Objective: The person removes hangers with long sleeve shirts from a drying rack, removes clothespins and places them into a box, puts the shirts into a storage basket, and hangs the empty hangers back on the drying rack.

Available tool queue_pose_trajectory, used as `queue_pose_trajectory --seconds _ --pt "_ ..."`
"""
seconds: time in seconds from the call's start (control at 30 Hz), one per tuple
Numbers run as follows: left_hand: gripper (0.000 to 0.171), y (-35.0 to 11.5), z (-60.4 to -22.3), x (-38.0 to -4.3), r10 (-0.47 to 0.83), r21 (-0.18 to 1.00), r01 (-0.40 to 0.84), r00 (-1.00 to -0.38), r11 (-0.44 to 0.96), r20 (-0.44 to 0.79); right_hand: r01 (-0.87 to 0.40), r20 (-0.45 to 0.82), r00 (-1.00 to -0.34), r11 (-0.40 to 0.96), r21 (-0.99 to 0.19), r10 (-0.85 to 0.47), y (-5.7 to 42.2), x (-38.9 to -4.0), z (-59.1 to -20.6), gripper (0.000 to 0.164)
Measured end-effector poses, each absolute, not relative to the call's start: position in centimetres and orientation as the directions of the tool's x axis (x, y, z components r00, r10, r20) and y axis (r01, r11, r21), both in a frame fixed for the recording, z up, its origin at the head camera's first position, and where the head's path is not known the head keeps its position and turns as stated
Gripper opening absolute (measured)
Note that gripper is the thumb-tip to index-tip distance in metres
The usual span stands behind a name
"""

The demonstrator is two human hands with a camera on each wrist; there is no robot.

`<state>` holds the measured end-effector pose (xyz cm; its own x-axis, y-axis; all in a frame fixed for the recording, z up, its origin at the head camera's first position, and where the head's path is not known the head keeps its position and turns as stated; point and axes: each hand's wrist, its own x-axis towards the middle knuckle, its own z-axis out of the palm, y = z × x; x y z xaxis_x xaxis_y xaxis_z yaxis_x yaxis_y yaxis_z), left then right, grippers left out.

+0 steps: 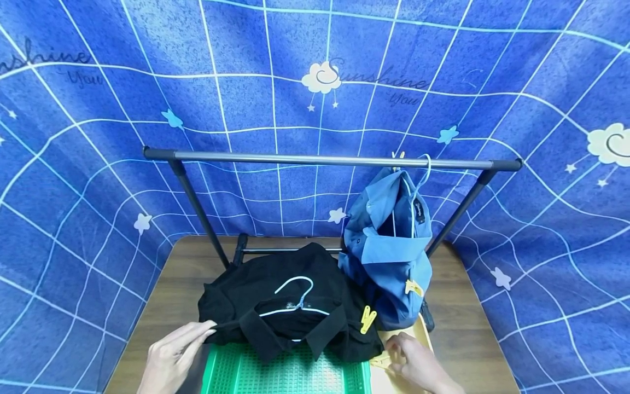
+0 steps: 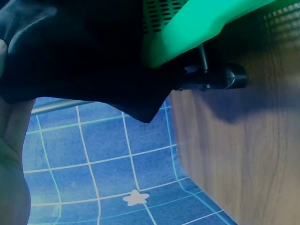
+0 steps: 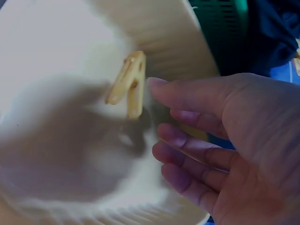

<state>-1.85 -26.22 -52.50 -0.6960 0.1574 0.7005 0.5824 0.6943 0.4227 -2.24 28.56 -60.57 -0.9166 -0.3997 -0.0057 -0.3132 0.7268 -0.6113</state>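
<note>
A black collared shirt on a white wire hanger lies across a green basket. My left hand pinches the shirt's edge at its left side; in the left wrist view the dark cloth hides most of the fingers. A yellow clothespin sits on the shirt's right shoulder. Over the cream container, my right hand reaches in with loosely bent fingers. Seen from the right wrist, a yellow clothespin lies just beyond the thumb tip, apart from it.
A blue shirt hangs from the rack's metal bar at the right, with yellow clothespins at the bar and on its front. The rack stands on a wooden table before a blue checked curtain.
</note>
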Motion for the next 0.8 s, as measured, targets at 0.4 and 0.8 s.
queue_pose_trajectory --seconds 0.4,0.8 --pt "0.046 -26.3 -52.5 -1.9 0.155 0.422 0.588 -0.69 0.69 0.707 -0.305 0.078 -0.925 0.604 -0.736 -0.372 28.6 -1.6 -58.4 0.008" --pt "0.046 -26.5 -52.8 -1.8 0.164 0.401 0.604 -0.669 0.689 0.725 -0.091 0.052 -0.994 0.448 -0.889 -0.099 26.3 -2.1 -56.0 0.011"
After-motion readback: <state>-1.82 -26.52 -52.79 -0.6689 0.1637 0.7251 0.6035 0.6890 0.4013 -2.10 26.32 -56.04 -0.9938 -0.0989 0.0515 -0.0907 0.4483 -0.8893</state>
